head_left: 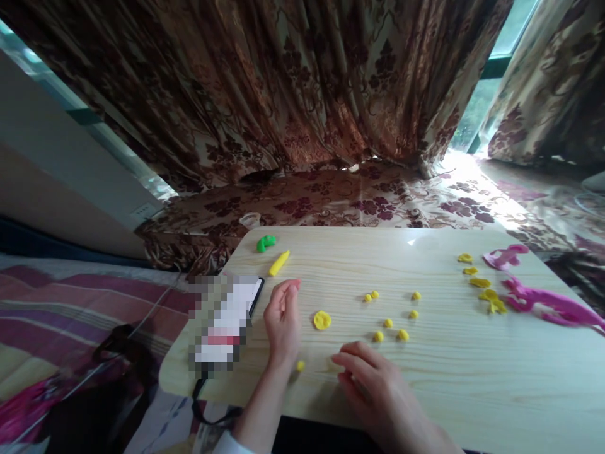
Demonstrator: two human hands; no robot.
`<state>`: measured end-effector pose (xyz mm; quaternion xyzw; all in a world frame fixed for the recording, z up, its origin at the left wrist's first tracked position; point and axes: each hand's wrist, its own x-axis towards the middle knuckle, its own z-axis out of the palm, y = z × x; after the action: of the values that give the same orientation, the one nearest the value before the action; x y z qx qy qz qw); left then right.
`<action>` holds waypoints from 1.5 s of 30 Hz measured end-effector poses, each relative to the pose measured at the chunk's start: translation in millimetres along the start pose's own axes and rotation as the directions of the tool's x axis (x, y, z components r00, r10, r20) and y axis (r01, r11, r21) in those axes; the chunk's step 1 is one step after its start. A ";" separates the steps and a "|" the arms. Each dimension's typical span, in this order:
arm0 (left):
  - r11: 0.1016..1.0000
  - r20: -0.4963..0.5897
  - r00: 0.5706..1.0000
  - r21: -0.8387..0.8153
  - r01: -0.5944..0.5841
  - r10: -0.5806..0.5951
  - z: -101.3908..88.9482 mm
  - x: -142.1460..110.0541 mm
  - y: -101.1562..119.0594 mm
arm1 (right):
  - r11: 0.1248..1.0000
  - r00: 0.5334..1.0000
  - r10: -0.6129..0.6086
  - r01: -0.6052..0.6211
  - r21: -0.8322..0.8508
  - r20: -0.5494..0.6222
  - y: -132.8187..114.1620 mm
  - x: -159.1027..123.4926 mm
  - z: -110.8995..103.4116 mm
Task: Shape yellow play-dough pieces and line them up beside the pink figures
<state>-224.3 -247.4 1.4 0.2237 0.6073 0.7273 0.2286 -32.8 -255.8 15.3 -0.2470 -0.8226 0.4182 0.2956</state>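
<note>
At far left, striped bedding (42,296) lies beside the desk (439,391). On the desk's left edge is a pixelated flat object with a dark rim (258,296), a black strap (196,403) trailing over the side; its bulk leaves the left hand little spare room outward. Beyond it, a green modelling-clay figure (266,243) and a yellow tapered clay stick (278,263) sit near the back corner, probably put there to be out of the way. The left hand (283,315) is raised palm inward, fingers curled together with the thumb alongside; whether it pinches anything is hidden. Near its wrist lies a small yellow clay ball (300,366), which the forearm could brush. Between the hands is a flattened yellow clay disc (322,320), within easy reach of both. The right hand (373,381) hangs low, fingers loosely bent; I cannot tell if they grip anything. Beyond it are seven yellow clay balls (403,335), mostly apart, perhaps so they don't stick. Farther right, shaped yellow clay pieces (479,282) line up beside two pink figures (548,302).
</note>
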 end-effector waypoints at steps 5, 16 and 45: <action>0.998 -0.061 0.997 0.043 -0.047 0.050 -6.8 8.6 -11.0 | 0.989 0.988 0.042 -0.019 -0.147 0.151 -15.2 21.7 24.3; 0.974 0.069 0.993 0.196 -0.111 0.099 -14.2 10.1 -7.4 | 0.943 0.967 0.004 0.081 -0.323 0.253 -20.5 33.9 65.5; 0.417 0.621 0.778 0.684 -0.599 0.099 -0.3 54.2 54.7 | 0.990 0.993 0.117 -0.117 0.085 0.005 -2.8 -5.3 -20.6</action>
<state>-271.0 -223.5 57.8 0.6085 0.7406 0.2767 0.0684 -15.2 -249.7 26.0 -0.2817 -0.7883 0.4695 0.2808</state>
